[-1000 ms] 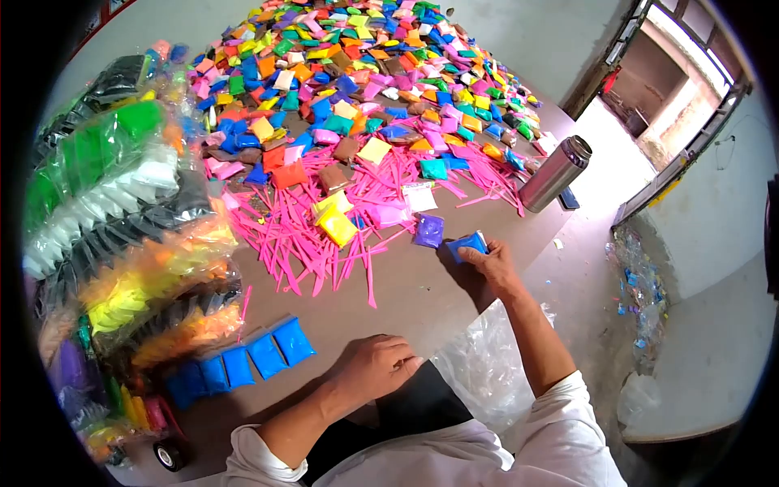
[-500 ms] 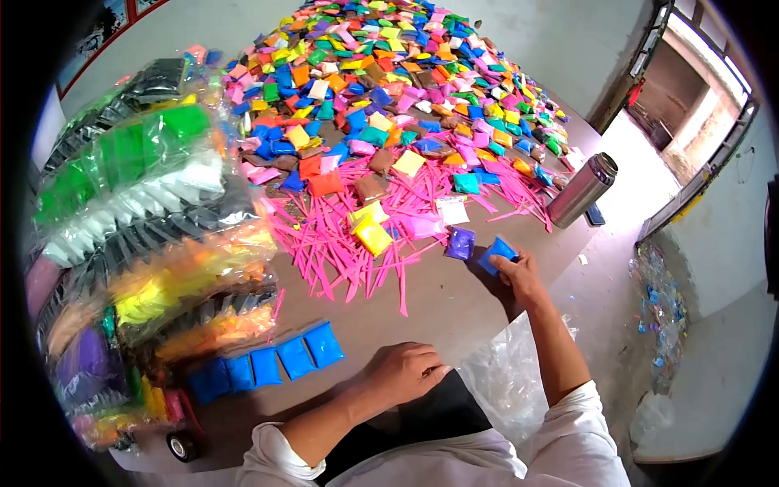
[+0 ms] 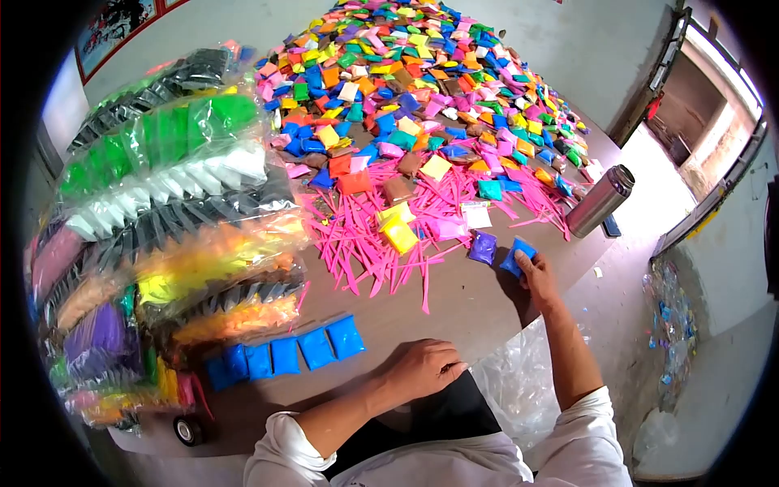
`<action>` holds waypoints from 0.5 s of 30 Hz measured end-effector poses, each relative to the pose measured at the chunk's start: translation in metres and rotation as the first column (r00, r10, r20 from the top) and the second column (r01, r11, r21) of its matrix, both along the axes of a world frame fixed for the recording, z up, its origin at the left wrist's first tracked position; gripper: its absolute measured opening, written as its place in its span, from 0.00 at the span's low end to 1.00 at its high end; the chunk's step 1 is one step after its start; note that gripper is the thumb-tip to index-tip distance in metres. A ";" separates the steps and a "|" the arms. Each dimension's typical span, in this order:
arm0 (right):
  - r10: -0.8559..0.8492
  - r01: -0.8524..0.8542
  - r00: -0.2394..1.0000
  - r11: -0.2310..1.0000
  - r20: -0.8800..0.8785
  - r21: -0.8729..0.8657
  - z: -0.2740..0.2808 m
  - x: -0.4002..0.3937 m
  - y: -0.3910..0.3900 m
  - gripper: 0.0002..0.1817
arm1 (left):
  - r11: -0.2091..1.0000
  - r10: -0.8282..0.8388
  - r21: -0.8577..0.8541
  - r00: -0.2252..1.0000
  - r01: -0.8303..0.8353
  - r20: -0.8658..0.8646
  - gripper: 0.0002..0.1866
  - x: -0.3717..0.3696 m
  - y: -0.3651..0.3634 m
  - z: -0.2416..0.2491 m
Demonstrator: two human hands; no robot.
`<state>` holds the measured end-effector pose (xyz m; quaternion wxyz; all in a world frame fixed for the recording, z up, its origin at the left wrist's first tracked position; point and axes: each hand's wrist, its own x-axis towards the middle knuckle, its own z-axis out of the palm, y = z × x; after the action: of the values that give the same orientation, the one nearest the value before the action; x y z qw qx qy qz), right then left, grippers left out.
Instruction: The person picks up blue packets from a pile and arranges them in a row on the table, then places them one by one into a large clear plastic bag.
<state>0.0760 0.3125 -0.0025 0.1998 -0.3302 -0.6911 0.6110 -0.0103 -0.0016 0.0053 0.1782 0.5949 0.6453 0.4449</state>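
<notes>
Blue packet (image 3: 514, 256) has turned in the right hand (image 3: 538, 277).

Blue packet (image 3: 517, 256) of glossy plastic, bags (image 3: 166, 150) of shiny, crinkled clear film, smooth plastic sticks (image 3: 361, 231), flask (image 3: 599, 204) of satiny metal, smooth matt bench (image 3: 389, 315), crumpled see-through plastic sheet (image 3: 519, 377), matt white cloth sleeve (image 3: 290, 442), matt wall (image 3: 560, 53)

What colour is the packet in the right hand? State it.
Blue; the packet in the right hand shows in the head view.

On the desk (image 3: 438, 318), bag stack (image 3: 187, 178) left, packet heap (image 3: 422, 89) behind sticks (image 3: 349, 229), bottle (image 3: 599, 204) right; in the right hand (image 3: 540, 282), 1 packet (image 3: 516, 254).
</notes>
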 end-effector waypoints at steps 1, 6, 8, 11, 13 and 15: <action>-0.033 0.032 0.999 0.997 0.014 0.064 0.001 -0.007 0.006 0.15 | 1.000 0.007 -0.002 1.000 -0.007 0.002 0.10 0.000 0.000 0.000; -0.210 0.272 0.962 0.702 -0.173 0.658 -0.024 -0.054 0.084 0.21 | 1.000 -0.002 0.002 1.000 0.002 0.012 0.09 0.000 0.000 -0.006; -0.298 0.315 0.930 0.343 -0.215 0.885 -0.011 -0.078 0.096 0.20 | 0.999 -0.004 0.032 1.000 0.003 0.019 0.09 0.000 0.001 -0.011; -0.193 0.203 0.974 0.539 -0.115 0.817 0.023 -0.135 0.077 0.15 | 0.993 -0.022 0.121 0.998 0.015 0.056 0.08 0.000 0.003 -0.008; -0.095 0.090 0.995 0.572 -0.043 0.815 0.034 -0.178 0.063 0.12 | 0.995 -0.020 0.100 0.997 0.013 0.074 0.08 -0.002 0.002 -0.008; 0.106 0.032 0.988 0.556 -0.108 0.830 0.035 -0.224 0.049 0.11 | 0.990 -0.069 0.128 0.996 0.060 0.065 0.08 -0.005 0.003 -0.017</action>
<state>-0.1477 0.3612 0.0329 0.3685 -0.1372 -0.8875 0.2403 -0.0150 0.0015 -0.0114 0.1768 0.6099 0.5898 0.4989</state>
